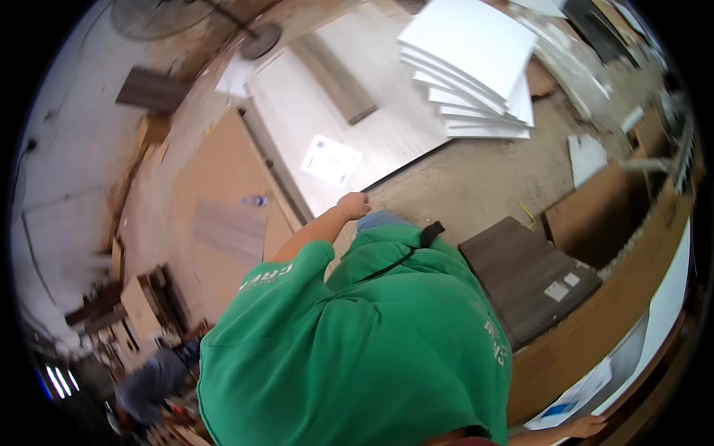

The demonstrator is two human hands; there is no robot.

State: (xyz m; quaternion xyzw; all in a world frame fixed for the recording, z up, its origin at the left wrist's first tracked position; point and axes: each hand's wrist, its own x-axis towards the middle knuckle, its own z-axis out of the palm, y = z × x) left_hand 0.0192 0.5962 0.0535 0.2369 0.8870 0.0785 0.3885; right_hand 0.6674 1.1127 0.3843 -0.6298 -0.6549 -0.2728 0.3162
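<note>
My left hand is stretched forward beside the near corner of a pale panel lying flat. Its fingers look curled in, and whatever they hold, if anything, is hidden. A white paper sheet and a grey-brown wooden strip lie on that panel. Far to the lower right, my right hand is beside a brown wooden edge and a printed sheet. Blur and small size leave its fingers unclear.
A stack of white panels stands at the far right. A dark wood-grain board with white labels leans beside a long cardboard carton. Left are a brown sheet and bottle; a fan stands behind. Another person bends lower left.
</note>
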